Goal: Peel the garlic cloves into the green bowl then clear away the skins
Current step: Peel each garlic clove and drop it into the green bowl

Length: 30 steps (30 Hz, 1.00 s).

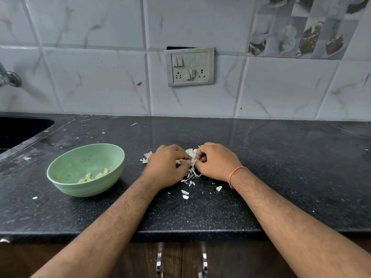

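Both hands' (166, 165) (215, 161) grip pinches garlic skins (190, 157) beside green bowl (60, 167).

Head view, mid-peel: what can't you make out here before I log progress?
- Garlic between the left hand and right hand: curled fingers hide how far it is peeled.
- Peeled cloves in the green bowl: too small and overlapping to count.
- Sink and tap: cut off by the left edge.
- Skins under the hands: partly covered.

Left hand (166, 165), right hand (215, 161) knuckles up, fingers curled, fingertips meeting.
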Available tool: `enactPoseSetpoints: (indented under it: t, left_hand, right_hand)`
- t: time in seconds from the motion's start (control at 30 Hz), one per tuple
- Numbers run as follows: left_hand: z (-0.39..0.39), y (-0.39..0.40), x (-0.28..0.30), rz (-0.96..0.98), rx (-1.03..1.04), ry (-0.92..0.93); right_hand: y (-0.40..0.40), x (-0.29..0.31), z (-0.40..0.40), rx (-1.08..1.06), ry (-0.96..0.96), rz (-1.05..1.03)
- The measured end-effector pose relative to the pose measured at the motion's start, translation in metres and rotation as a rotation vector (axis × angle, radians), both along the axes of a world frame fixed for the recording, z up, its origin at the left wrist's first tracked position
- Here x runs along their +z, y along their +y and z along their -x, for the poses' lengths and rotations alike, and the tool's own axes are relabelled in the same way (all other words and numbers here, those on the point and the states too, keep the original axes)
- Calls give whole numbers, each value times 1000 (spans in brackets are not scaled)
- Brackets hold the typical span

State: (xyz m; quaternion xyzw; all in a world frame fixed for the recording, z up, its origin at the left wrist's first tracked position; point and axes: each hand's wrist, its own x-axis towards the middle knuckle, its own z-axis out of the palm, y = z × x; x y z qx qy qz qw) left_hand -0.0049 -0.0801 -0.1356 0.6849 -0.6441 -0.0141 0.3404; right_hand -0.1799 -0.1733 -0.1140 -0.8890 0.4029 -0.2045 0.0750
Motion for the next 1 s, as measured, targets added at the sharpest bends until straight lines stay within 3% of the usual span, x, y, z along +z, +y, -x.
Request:
enactPoseSetpoints:
  t: [0.13, 0.43, 0.6, 0.8, 1.0]
  left_hand:
    - [2, -2, -1, -51, 49, -89]
    - [-1, -2, -3, -47, 61, -62]
    - [-1, -3, 0, 2, 66, -14]
    - [-3, 1, 7, 212, -20, 85]
    - [6, 9, 14, 275, -156, 116]
  right_hand:
    - [-1, 1, 0, 11, -24, -43]
    - [-2, 2, 4, 38, -37, -56]
    - [-5, 2, 18, 71, -261, -70]
    - [5, 11, 20, 143, -550, -215]
    - [11, 11, 20, 196, -584, -185]
